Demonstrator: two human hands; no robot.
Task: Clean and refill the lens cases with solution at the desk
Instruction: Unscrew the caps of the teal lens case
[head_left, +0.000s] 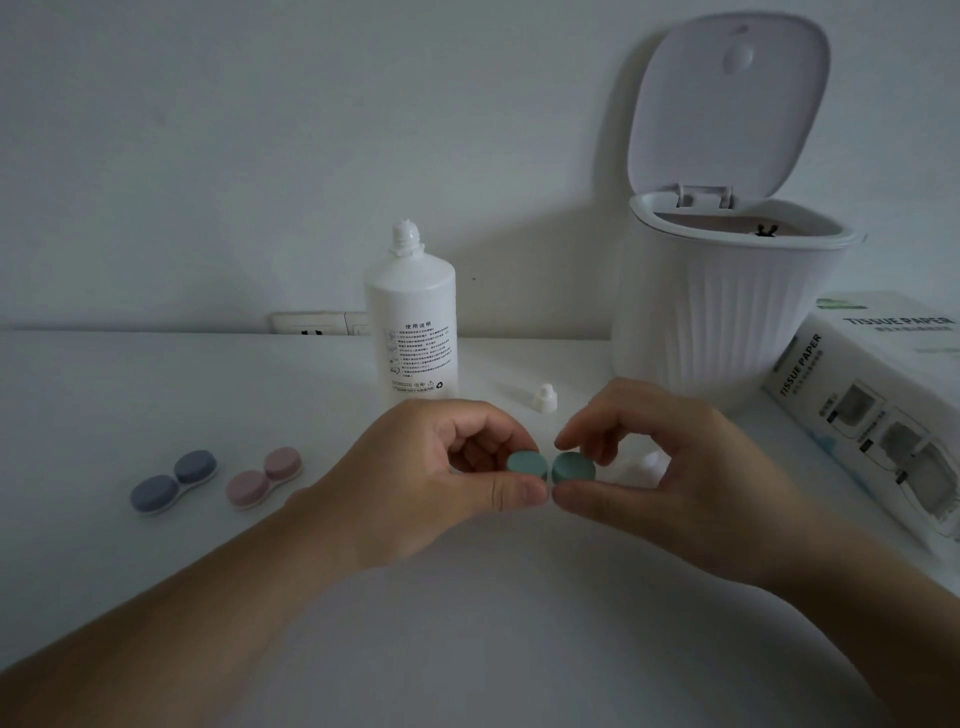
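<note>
Both hands up front over the tabletop (156, 395): left hand (415, 478) and right hand (670, 467) each pinch one end of the green lens case (550, 466). At 9 o'clock sit closed pink case (263, 478) and blue case (173, 481). Behind, uncapped solution bottle (413, 317), its cap (544, 398), and at 1 o'clock an open-lidded bin (727, 312), contents unclear.

On the surface (156, 389) before you, two lens cases (173, 481) (264, 477) lie left, the bottle (413, 317) stands behind centre, the bin (727, 317) right.
</note>
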